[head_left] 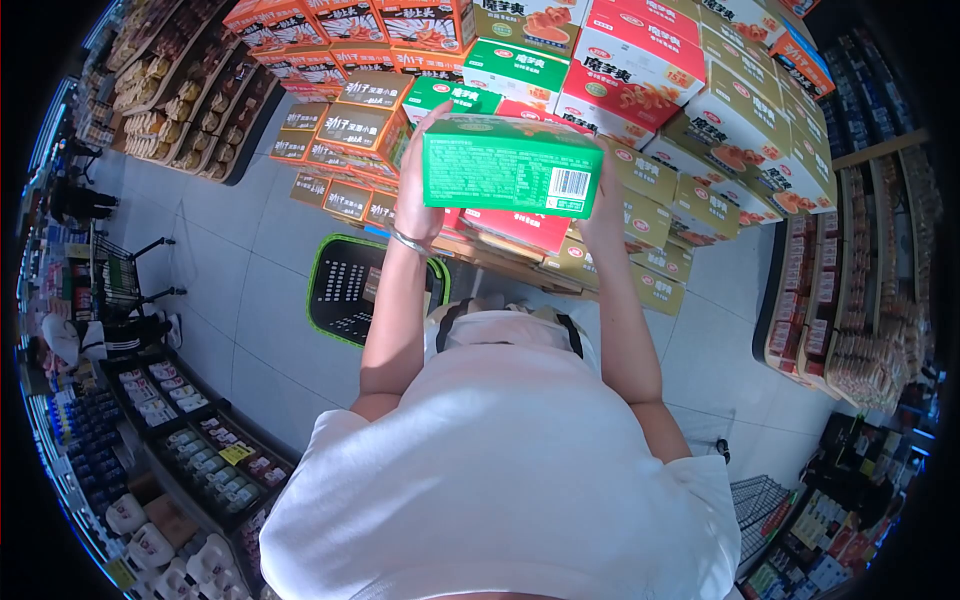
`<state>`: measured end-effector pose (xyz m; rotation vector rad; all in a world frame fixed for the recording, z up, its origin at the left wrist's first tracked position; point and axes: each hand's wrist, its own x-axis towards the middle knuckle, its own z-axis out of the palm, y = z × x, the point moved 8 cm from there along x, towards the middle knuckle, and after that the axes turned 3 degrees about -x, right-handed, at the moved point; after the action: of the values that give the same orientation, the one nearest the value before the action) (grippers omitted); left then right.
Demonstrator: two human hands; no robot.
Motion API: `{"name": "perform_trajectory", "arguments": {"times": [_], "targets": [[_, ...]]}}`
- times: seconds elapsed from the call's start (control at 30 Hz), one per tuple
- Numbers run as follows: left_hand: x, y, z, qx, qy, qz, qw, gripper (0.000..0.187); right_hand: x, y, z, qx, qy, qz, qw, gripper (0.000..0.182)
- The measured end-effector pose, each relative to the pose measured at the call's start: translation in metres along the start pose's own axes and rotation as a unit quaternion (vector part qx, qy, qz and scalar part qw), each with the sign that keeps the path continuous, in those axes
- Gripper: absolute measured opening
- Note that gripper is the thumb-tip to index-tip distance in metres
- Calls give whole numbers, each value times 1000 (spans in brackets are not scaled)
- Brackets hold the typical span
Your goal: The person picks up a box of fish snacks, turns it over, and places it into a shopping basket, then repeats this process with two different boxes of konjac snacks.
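Observation:
A green snack box [490,165] is held up in front of me, its printed side with a barcode turned toward my face. My left hand [416,190] grips its left end, and a bracelet circles that wrist. At the right end, my right hand [600,205] is closed on the box, its fingers mostly hidden behind it. Just beyond is a stacked display of snack boxes: red boxes [625,75], olive-gold boxes [745,110], orange boxes [425,25] and brown boxes [360,130]. Another green box [510,72] lies on the stack.
A black shopping basket with a green rim [318,290] is on the floor at my left. Shelves [200,100] stand at far left, with more shelves [840,270] at right. A cart [118,270] and a person [110,335] are at left; another cart [755,505] is behind right.

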<state>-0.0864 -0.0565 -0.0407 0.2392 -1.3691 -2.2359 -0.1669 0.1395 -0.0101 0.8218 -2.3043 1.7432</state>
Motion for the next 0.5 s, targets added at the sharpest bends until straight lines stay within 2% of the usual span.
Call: {"name": "perform_trajectory", "arguments": {"times": [0.13,0.23,0.3,0.5], "targets": [[6,-3,-11,53,11,34,998,44,-1,17,3,34,-12,26,999,36],[7,1,-9,67,21,19,997,44,-1,19,6,-16,-42,4,999,37],[6,3,-7,70,22,19,997,43,-2,21,9,9,-71,48,996,38],[6,4,-8,111,25,30,993,43,0,19,9,12,-60,55,997,40]]}}
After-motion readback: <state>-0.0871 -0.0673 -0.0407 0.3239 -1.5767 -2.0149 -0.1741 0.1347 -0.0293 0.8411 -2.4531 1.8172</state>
